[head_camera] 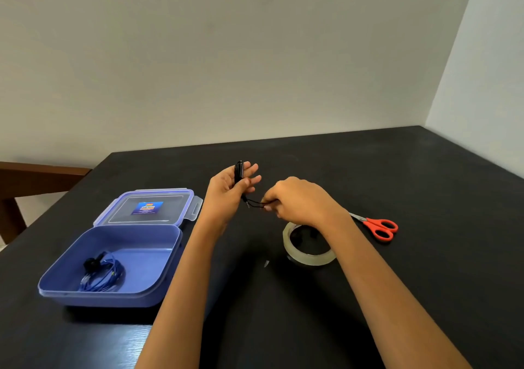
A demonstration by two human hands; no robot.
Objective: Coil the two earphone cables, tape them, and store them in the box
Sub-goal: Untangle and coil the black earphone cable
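Observation:
A black earphone cable (239, 171) is wound round the fingers of my left hand (226, 191), which is raised above the black table with its thumb pressing the coil. My right hand (297, 201) pinches the cable's loose end (255, 202) just to the right of the left hand. A blue earphone cable (103, 276), coiled, lies inside the open blue box (158, 255) at the left. A roll of clear tape (309, 255) lies flat on the table under my right wrist.
The box's lid (147, 207) lies behind the box. Red-handled scissors (380, 226) rest to the right of the tape. A small scrap (266, 263) lies left of the roll. A wooden chair (34, 181) stands beyond the table's left edge; walls close the back and right.

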